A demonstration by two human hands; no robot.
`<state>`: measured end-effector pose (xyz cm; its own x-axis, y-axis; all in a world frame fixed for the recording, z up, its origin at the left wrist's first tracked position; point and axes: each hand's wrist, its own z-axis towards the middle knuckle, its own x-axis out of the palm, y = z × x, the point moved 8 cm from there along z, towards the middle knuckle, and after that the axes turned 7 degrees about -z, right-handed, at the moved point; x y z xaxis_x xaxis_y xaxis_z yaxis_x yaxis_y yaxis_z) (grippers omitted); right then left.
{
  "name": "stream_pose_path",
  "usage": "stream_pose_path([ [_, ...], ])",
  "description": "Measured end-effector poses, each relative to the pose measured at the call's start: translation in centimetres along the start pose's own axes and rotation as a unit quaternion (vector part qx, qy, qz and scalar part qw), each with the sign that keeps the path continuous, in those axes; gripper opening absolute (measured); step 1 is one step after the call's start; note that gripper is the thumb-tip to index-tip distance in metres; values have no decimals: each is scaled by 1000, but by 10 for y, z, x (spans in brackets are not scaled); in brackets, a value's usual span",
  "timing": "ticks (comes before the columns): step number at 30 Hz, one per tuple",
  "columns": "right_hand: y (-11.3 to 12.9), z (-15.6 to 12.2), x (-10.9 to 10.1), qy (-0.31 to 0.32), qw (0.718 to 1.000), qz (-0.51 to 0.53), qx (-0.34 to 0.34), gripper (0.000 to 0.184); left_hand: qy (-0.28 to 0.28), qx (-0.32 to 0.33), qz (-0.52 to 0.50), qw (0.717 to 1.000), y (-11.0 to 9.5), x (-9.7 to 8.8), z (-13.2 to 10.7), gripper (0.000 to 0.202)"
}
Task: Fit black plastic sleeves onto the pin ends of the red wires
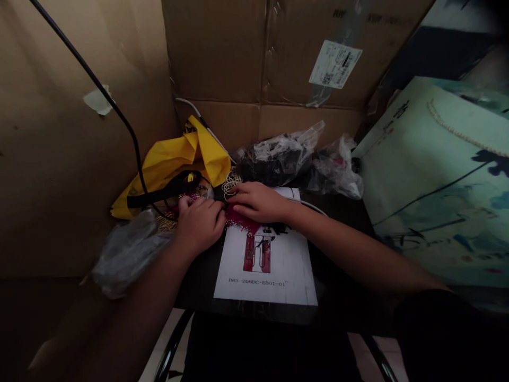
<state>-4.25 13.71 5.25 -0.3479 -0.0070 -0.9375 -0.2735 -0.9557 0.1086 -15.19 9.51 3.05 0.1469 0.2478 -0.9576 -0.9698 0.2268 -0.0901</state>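
Observation:
Both my hands meet over a small dark red beaded piece (238,220) at the top edge of a white printed sheet (266,265). My left hand (199,223) is curled with its fingers closed on the left part of the red piece. My right hand (258,202) lies over the piece with fingers pressed together on it. A coil of pale thin cord (230,184) sits just beyond my fingers. The sheet shows a red picture and a printed code, and rests on a dark table (342,297).
A yellow bag (175,159) with a black strap lies at the back left. Clear plastic bags of dark items (278,156) sit behind my hands, another plastic bag (127,249) at the left. Cardboard boxes (254,53) wall the back, a pale green painted bag (437,175) stands right.

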Motion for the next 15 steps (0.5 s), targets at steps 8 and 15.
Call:
stream_pose_path([
  [8,-15,-95,-52,-145,975,24,167,26,14,-38,-15,999,-2,-4,2,39],
  [15,-33,-166,-44,-188,940,10,285,22,20,-42,32,998,-37,-23,29,42],
])
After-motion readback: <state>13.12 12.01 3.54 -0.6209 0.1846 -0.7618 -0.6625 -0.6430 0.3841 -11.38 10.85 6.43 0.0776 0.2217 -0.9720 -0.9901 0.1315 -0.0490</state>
